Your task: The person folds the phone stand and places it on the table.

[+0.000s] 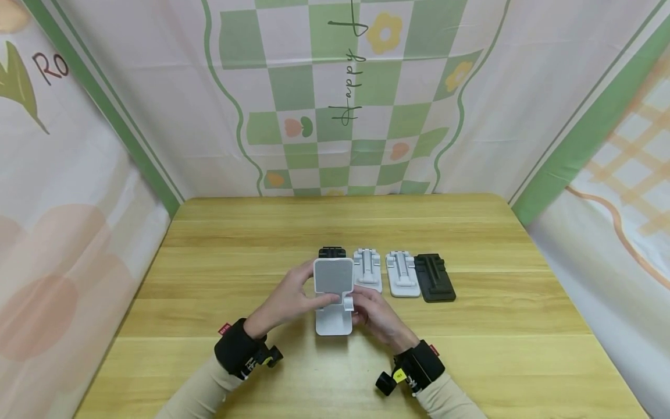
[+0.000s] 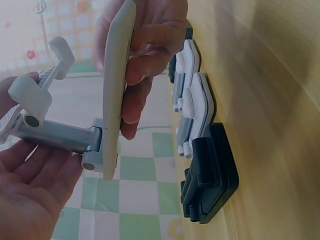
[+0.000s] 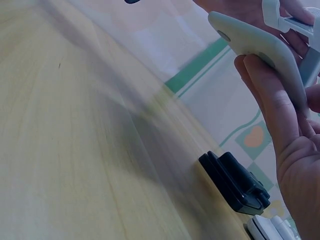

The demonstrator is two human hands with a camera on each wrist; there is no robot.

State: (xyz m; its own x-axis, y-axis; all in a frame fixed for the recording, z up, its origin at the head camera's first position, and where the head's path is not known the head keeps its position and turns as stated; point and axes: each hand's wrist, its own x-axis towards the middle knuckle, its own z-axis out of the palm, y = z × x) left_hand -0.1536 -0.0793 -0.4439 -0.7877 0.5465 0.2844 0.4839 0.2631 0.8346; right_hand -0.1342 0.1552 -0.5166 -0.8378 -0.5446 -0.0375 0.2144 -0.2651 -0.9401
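A white folding phone stand (image 1: 334, 276), unfolded, is held above the table between both hands. My left hand (image 1: 287, 299) grips its upper part, the thumb across the front of the tilted plate. In the left wrist view, the fingers of the left hand (image 2: 35, 192) lie behind the grey stem (image 2: 57, 136). My right hand (image 1: 381, 317) holds the flat base (image 2: 118, 90) at its right edge. The right wrist view has fingers of the right hand (image 3: 285, 112) against the base's underside. Part of the left hand is hidden behind the stand.
Folded phone stands lie in a row on the wooden table (image 1: 235, 233): a black one (image 1: 332, 252) partly hidden behind the held stand, a white one (image 1: 368, 267), another white one (image 1: 403, 273), and a black one (image 1: 435, 278) at the right. A patterned cloth (image 1: 335, 87) hangs behind.
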